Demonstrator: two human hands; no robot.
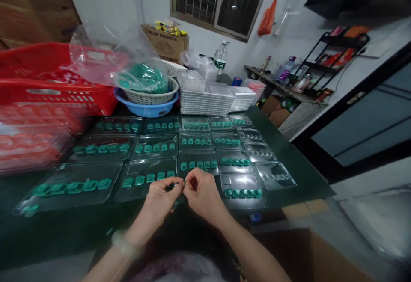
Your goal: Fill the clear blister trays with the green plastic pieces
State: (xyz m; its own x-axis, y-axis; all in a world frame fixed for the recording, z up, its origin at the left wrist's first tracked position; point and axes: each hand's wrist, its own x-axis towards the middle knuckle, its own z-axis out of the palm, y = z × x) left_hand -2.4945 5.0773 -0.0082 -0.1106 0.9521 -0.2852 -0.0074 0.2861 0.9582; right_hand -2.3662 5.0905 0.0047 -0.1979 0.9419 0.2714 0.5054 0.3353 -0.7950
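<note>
Small workshop, apparently: rows of clear trays (243,182) with green pieces (75,188); tray stacks (194,100) and cardboard carton (165,46) toward far edge of tabletop (64,233).

Basin (146,109): plain blue. Colander (149,98) inside basin: off-white, dotted with dark perforations. Basket (73,95) left of basin: red, slotted pattern on side. Table (64,233) under basin: dark green. Trays (96,169) in front of basin: colourless, clear; pieces (156,148) in them: mostly translucent green.

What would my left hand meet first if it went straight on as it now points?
Probably the right hand: the left hand points toward it, and their fingertips meet or nearly meet. Depth there is unclear, and anything pinched between them is too small to make out.
</note>
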